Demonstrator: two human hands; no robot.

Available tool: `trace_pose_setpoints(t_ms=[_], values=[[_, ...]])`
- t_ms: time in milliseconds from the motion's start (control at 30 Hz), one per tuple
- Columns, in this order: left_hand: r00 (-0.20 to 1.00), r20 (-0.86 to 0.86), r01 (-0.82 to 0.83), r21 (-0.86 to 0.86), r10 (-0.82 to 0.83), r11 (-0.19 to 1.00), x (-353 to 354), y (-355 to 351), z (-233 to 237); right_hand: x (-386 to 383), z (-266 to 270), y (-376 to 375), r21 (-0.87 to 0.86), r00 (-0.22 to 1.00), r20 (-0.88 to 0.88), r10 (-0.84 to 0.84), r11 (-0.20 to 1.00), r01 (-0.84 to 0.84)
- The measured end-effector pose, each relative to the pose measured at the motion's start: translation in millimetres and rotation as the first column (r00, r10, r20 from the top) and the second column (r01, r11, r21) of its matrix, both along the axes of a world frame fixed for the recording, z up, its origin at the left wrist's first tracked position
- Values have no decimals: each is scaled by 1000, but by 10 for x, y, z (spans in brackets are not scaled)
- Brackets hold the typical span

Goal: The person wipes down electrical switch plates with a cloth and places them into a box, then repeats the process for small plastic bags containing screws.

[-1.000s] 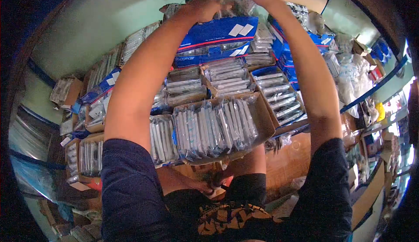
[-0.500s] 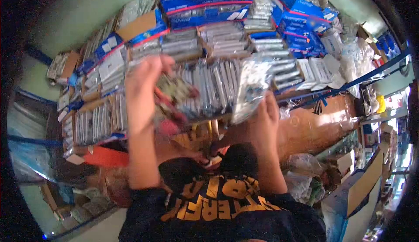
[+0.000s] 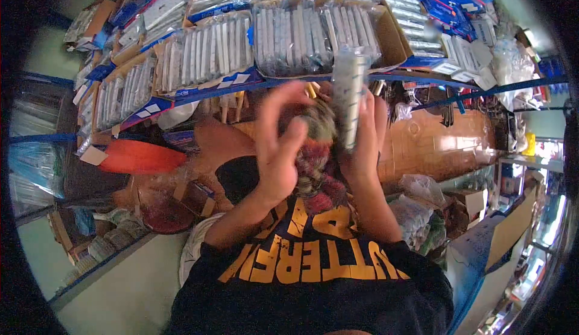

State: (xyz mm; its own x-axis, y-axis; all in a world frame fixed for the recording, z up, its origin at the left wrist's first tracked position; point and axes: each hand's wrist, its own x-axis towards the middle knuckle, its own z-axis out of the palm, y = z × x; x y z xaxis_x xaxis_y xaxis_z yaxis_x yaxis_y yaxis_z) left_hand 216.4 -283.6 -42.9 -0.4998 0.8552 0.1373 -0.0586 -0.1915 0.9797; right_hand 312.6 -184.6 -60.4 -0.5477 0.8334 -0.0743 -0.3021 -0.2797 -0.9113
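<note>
My right hand [image 3: 365, 136] grips a slim, flat pale packet [image 3: 350, 96] in clear plastic. The packet is upright, seen nearly edge-on, with dark marks along its side. Facing it, my left hand [image 3: 278, 148] has curled fingers and a bunched multicoloured cloth [image 3: 316, 169] in green, orange and dark pink. The cloth hangs between my two hands, in front of my chest. Motion blurs the left fingertips, and part of their hold is hidden. Just beyond my hands, similar wrapped packets [image 3: 292, 33] stand in rows inside an open cardboard box.
More packet-filled boxes [image 3: 205, 45] line the blue-edged shelf [image 3: 241, 83]. Blue cartons [image 3: 449, 0] are stacked at the back right. Below the shelf are an orange-red object [image 3: 142, 156] and a large brown taped surface [image 3: 434, 142]. Plastic bags [image 3: 413, 214] lie at lower right.
Both hands have come back toward my chest and closer together, bringing the packet and the cloth. The packet has turned from its broad face to its edge. My view has shifted downward.
</note>
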Motion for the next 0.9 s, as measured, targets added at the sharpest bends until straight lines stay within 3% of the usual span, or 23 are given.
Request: trace_pose_setpoints(t_ms=[67, 100, 133, 167, 200, 233, 267, 300, 367, 467, 533, 567, 600, 667, 700, 800, 900], values=[[925, 135, -380, 322, 356, 867, 54, -48, -66, 34, -40, 10, -93, 998, -61, -33, 995, 27], [927, 137, -375, 326, 349, 868, 82, -35, -124, 57, -33, 7, -170, 957, -286, 46, 981, -98], [921, -1, -352, 420, 389, 836, 122, -11, -216, 79, -32, 7, -214, 859, -502, 100, 948, -235], [891, -134, -315, 508, 435, 802, 170, 23, -340, 120, -133, 23, -199, 863, -492, 113, 951, -238], [857, -338, -206, 468, 390, 859, 218, 66, -384, 154, -216, 36, -182, 867, -482, 126, 953, -240], [784, -522, -102, 425, 335, 900, 266, 110, -417, 185, -281, 45, -303, 708, -697, 117, 846, -439], [667, -727, 14, 232, 163, 973, 309, 56, -420, 222, -333, 5, -268, 857, -484, 179, 902, -339], [666, -727, 8, 231, 167, 973, 326, 73, -422, 225, -298, -45, -213, 947, -233, 223, 938, -273], [541, -827, -86, 128, 154, 988, 346, 129, -431, 226, -361, -105, -222, 944, -270, 189, 942, -252], [487, -840, -182, 170, 239, 969, 120, 317, -282, 155, -397, -79, -349, 917, -360, 171, 887, -302], [553, -785, -167, 223, 279, 960, -79, 429, -199, 126, -404, -72, -429, 897, -417, 144, 839, -334], [621, -743, -147, 200, 248, 969, -170, 461, -167, 118, -337, -74, -301, 932, -285, 224, 902, -309], [686, -696, -124, 179, 215, 976, -214, 485, -148, 74, -279, -91, -328, 949, -262, 175, 909, -258], [700, -688, -75, 198, 193, 977, -173, 505, -140, -15, -163, -122, -375, 975, -210, 76, 914, -152], [674, -719, -35, 195, 167, 980, -81, 482, -155, 4, -237, -100, -351, 984, -175, 37, 931, -97], [616, -781, 39, 153, 97, 987, 238, 333, -257, 40, -284, 107, 172, 975, -204, 83, 984, -48], [484, -871, 60, 132, 87, 990, 371, 310, -370, 74, -312, 212, 42, 808, -556, 194, 978, -206]])
